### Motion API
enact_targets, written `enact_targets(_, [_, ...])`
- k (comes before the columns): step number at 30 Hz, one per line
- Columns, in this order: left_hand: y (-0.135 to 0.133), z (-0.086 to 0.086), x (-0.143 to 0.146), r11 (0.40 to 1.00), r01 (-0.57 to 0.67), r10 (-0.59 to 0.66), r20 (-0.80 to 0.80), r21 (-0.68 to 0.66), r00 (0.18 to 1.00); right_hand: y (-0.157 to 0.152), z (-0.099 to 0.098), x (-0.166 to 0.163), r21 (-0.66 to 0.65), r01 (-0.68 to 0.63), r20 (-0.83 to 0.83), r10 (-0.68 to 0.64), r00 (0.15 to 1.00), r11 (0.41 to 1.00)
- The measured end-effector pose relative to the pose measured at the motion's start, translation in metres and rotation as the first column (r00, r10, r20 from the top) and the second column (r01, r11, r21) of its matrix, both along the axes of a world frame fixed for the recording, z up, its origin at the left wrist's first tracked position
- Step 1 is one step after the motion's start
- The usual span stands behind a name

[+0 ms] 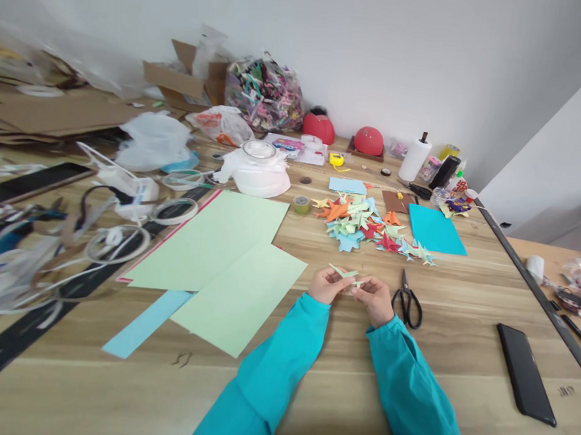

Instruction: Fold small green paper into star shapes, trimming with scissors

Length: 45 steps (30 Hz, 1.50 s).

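Note:
Both hands meet over the wooden table [459, 359], pinching a small light-green folded paper figure [345, 273]. My left hand [326, 285] grips its left side with closed fingers, a pointed wing sticking up beyond them. My right hand [375, 299] is closed on the right side. Both arms wear teal sleeves. Black scissors [407, 302] lie just right of my right hand. A pile of several coloured folded paper figures [363, 227] sits beyond my hands.
Light-green sheets [219, 252] and a blue strip [146, 323] lie to the left. A teal sheet [435, 229] is at the far right, a black phone [526, 373] near the right edge. Tape rolls, bags, boxes and clutter fill the left and back.

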<state>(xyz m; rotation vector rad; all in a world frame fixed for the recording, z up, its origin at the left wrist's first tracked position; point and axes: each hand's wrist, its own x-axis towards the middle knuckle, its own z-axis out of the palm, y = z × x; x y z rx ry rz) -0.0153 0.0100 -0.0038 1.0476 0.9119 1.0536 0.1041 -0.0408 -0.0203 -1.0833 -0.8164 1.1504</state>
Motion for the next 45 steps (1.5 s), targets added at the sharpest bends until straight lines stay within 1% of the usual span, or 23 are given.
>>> enact_targets(3, [-0.0001, -0.0013, 0.0005, 1.0, 0.009, -0.009, 0.004, 0.016, 1.0, -0.0004, 0.0004, -0.0002, 0.008, -0.001, 0.007, 0.001, 1.0, 1.0])
enact_targets(7, [0.0002, -0.003, 0.001, 0.999, 0.027, -0.027, 0.014, 0.031, 1.0, -0.0003, 0.001, 0.0002, 0.034, 0.02, 0.065, -0.022, 0.998, 0.999])
enact_targets(11, [0.0012, -0.0052, 0.0014, 0.999, 0.037, -0.037, 0.018, 0.012, 0.999, -0.0006, 0.0028, -0.0008, 0.06, 0.043, 0.117, -0.05, 0.992, 0.997])
enact_targets(14, [0.0019, -0.0058, 0.0018, 1.0, 0.028, -0.028, 0.026, -0.008, 0.999, -0.0013, 0.0046, -0.0026, 0.073, 0.08, 0.17, -0.091, 0.981, 0.994])
enact_targets(16, [0.0021, -0.0055, 0.0019, 1.0, 0.018, -0.017, 0.043, -0.024, 0.999, -0.0017, 0.0055, -0.0035, 0.073, 0.082, 0.183, -0.094, 0.979, 0.994])
enact_targets(20, [0.0021, -0.0042, 0.0016, 0.998, 0.004, 0.001, 0.069, -0.063, 0.998, -0.0021, 0.0054, -0.0036, 0.055, 0.052, 0.155, -0.06, 0.986, 0.997])
enact_targets(25, [0.0019, -0.0039, 0.0021, 0.998, 0.015, -0.01, 0.075, -0.065, 0.997, -0.0013, 0.0055, -0.0036, 0.043, 0.113, 0.148, -0.118, 0.982, 0.993])
enact_targets(29, [0.0011, -0.0032, 0.0032, 0.995, 0.01, -0.001, 0.097, -0.097, 0.995, -0.0007, 0.0072, -0.0047, 0.021, 0.132, 0.132, -0.134, 0.982, 0.991])
enact_targets(35, [0.002, -0.0033, 0.0026, 0.99, -0.005, 0.022, 0.123, -0.144, 0.992, -0.0007, 0.0058, -0.0026, -0.053, 0.081, 0.12, -0.074, 0.99, 0.995])
enact_targets(41, [0.0013, -0.0044, 0.0045, 0.986, 0.013, 0.015, 0.166, -0.164, 0.986, 0.0001, 0.0032, 0.0001, 0.032, 0.135, 0.022, -0.135, 0.991, 0.99])
enact_targets(45, [0.0008, -0.0058, 0.0055, 0.987, 0.031, -0.004, 0.171, -0.158, 0.985, -0.0004, 0.0031, 0.0003, 0.028, 0.14, -0.026, -0.139, 0.99, 0.99])
